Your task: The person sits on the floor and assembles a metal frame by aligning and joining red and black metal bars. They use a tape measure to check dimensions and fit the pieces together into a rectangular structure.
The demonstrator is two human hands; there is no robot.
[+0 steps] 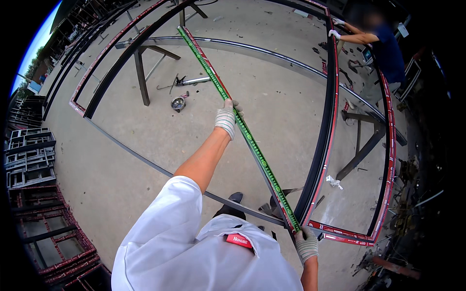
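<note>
A long green tape measure blade (262, 162) with printed markings stretches diagonally, along a narrow bar (204, 56) with red film on its side. My left hand (225, 120), in a white striped knit glove, is closed round the bar and blade partway along, thumb on top. At the near right end, my right hand (307, 246), gloved alike, is closed at the end of the blade and bar; its palm side is hidden, and no tape case shows. Just beside it is the corner of a large black frame (318, 160) with red film on its edges.
A co-worker (388, 53) in dark blue, wearing white gloves, touches the frame at the far right. Dark trestles (361, 153) stand beneath the frames. A caulking gun (191, 81) and a round metal item (178, 103) lie on the concrete floor. Frames (46, 228) are stacked at left.
</note>
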